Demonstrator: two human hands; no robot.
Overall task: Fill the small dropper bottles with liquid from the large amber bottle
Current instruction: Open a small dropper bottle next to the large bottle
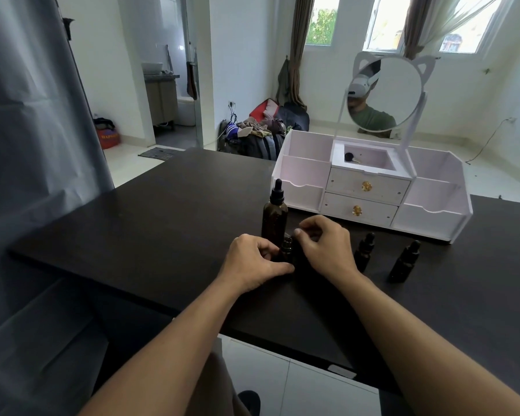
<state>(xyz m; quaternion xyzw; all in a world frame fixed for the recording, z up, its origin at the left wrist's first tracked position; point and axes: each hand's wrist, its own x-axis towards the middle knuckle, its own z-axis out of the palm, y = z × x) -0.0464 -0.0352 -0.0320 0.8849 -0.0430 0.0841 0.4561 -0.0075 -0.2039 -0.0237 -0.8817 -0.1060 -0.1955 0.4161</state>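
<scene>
The large amber bottle (274,216) stands upright on the dark table (162,223) with its black dropper cap on. Right in front of it, my left hand (254,262) grips a small dark dropper bottle (286,250) whose threaded neck is bare. My right hand (321,244) is just right of that neck, fingers curled, pinching the bottle's dropper cap, which the fingers mostly hide. Two more small dropper bottles (364,250) (404,261) stand capped to the right of my right hand.
A white organiser (370,190) with two drawers and a round cat-ear mirror (385,91) stands at the back right of the table. A grey curtain (27,145) hangs at the left. The table's near edge (252,334) runs below my forearms.
</scene>
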